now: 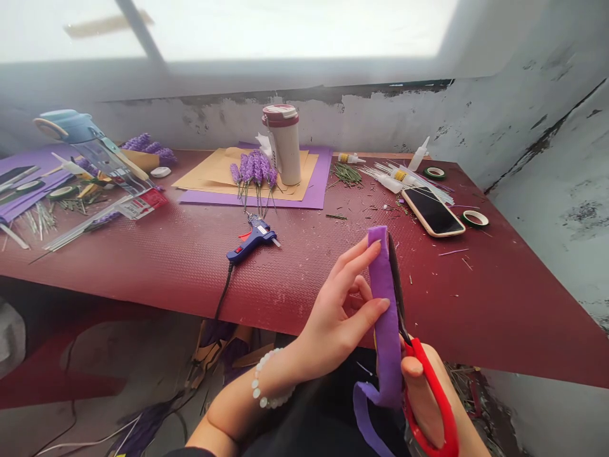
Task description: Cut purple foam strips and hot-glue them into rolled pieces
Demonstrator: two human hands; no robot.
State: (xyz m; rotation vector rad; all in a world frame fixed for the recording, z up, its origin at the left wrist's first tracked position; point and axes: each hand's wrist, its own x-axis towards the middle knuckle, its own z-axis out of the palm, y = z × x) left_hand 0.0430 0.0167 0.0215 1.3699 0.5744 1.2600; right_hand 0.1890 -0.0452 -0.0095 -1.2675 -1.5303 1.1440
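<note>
A long purple strip (pixel 386 336) of soft material, perhaps felt or crepe paper, is pinched near its upper end by my left hand (pixel 342 304). Its lower end curls down over my lap. My right hand (pixel 431 374) grips red-handled scissors (pixel 445 406). Their dark blades run upward along the strip's right edge, touching or very close to it. Part of the blades is hidden behind the strip. A blue glue gun (pixel 252 238) lies on the table to the left of my hands, its cord dropping over the front edge.
Purple flower stems (pixel 257 166) lie on brown paper (pixel 209 172) beside a white cup (pixel 288 149). At right are a phone (pixel 434 211), tape rolls (pixel 474 218) and glue bottles (pixel 419 154). A tilted clear bottle (pixel 102 152) stands left. The red table (pixel 295 279) ends just before me.
</note>
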